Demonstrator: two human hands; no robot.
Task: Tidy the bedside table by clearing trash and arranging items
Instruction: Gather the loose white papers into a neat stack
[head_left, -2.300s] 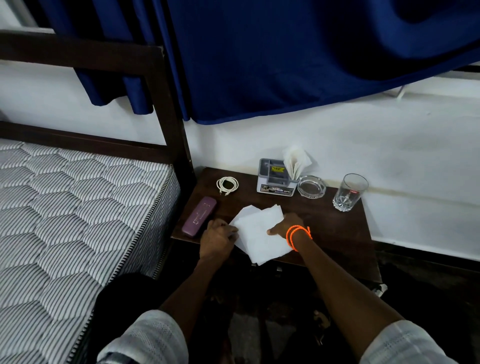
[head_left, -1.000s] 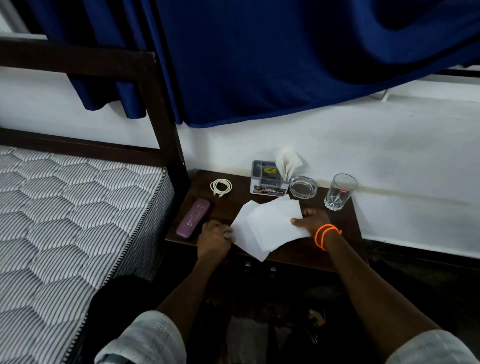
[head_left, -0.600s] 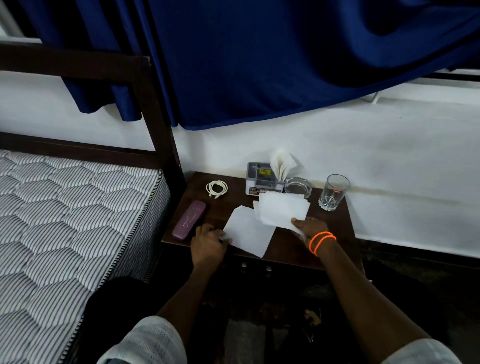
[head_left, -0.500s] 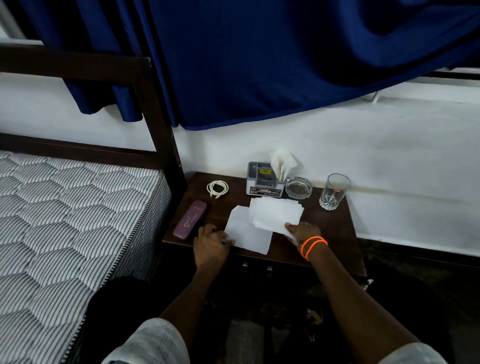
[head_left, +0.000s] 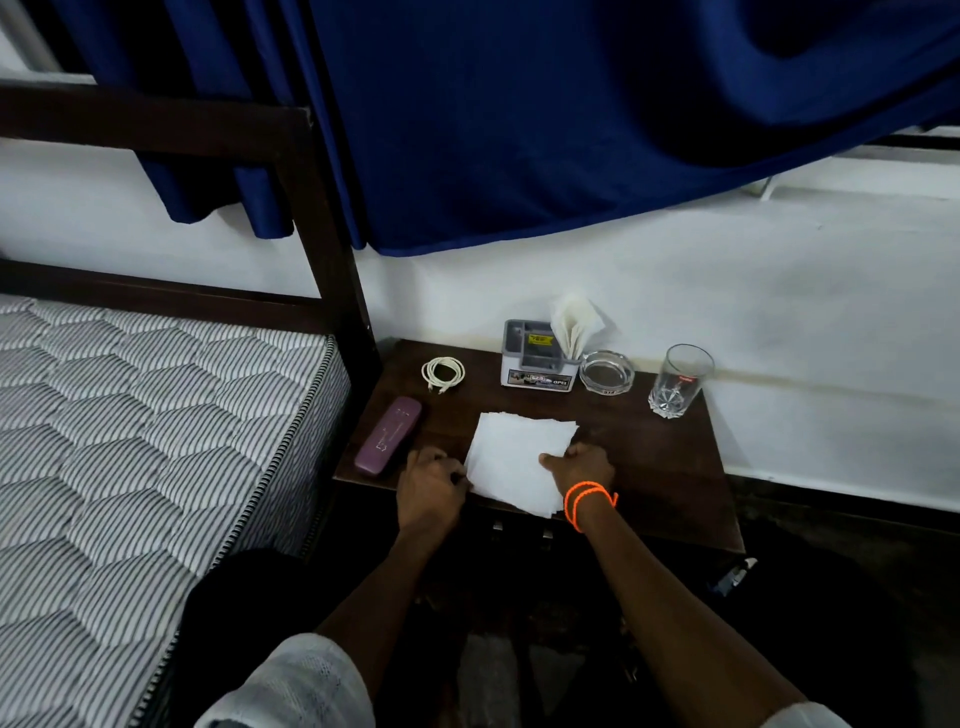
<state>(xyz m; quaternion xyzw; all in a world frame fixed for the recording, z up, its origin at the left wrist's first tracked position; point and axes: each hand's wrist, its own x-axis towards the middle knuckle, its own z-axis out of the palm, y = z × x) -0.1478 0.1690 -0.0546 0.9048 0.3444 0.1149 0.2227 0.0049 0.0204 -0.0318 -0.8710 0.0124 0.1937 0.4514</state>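
1. Bedside table (head_left: 649, 467): dark wood; both hands rest at its near edge, with every listed item on its top beyond or beside them.
2. White papers (head_left: 514, 460): a loose stack lying flat between the two hands, its near corner overhanging the table edge.
3. Right hand (head_left: 579, 467): at the stack's right edge, thumb on top of the sheets, fingers curled at the edge, pinching the papers.
4. Left hand (head_left: 431, 480): fingers curled, touching the stack's left edge; the grip itself cannot be told.
5. Purple case (head_left: 388, 435): just left of the left hand, lying diagonally.
6. Glass (head_left: 675, 382): well beyond the right hand, to its right.
7. Tissue holder (head_left: 537, 361) and ashtray (head_left: 607, 370): side by side, beyond the papers.
8. Coiled white cable (head_left: 442, 372): beyond the left hand.
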